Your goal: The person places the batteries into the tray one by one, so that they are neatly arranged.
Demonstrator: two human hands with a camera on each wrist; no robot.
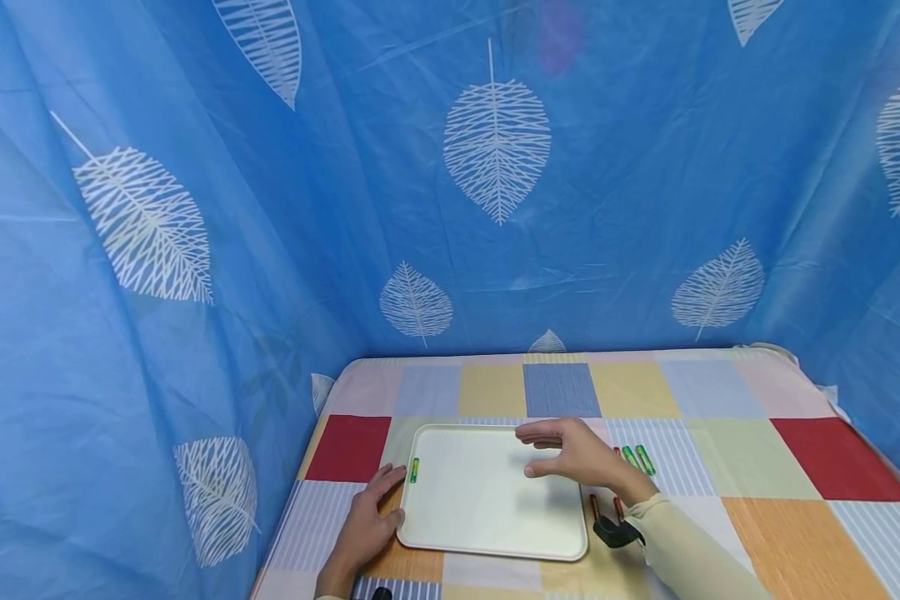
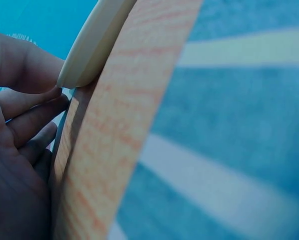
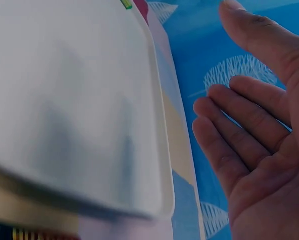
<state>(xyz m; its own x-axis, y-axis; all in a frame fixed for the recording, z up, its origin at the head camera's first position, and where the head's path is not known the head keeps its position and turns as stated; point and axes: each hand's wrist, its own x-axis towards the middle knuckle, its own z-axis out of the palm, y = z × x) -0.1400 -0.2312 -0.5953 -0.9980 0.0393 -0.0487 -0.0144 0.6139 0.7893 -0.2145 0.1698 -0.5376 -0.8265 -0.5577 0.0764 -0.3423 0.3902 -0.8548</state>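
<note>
A white rectangular tray (image 1: 487, 492) lies on the patchwork cloth, with one green battery (image 1: 415, 470) near its left rim. My left hand (image 1: 371, 521) rests beside the tray's left edge; in the left wrist view its thumb (image 2: 29, 67) touches the rim and the other fingers lie loosely extended. Above the right part of the tray hovers my right hand (image 1: 570, 454), fingers extended, thumb apart, holding nothing. Two green batteries (image 1: 646, 459) lie right of the tray, near that wrist. Close by are red batteries (image 1: 618, 507) and a dark one (image 1: 595, 505), partly hidden by the right arm.
The patchwork tablecloth (image 1: 750, 458) covers the table. Blue curtains (image 1: 615, 192) with white leaf prints hang behind the table and along both sides. A black wrist-worn device (image 1: 615, 532) on the right arm hangs close to the batteries.
</note>
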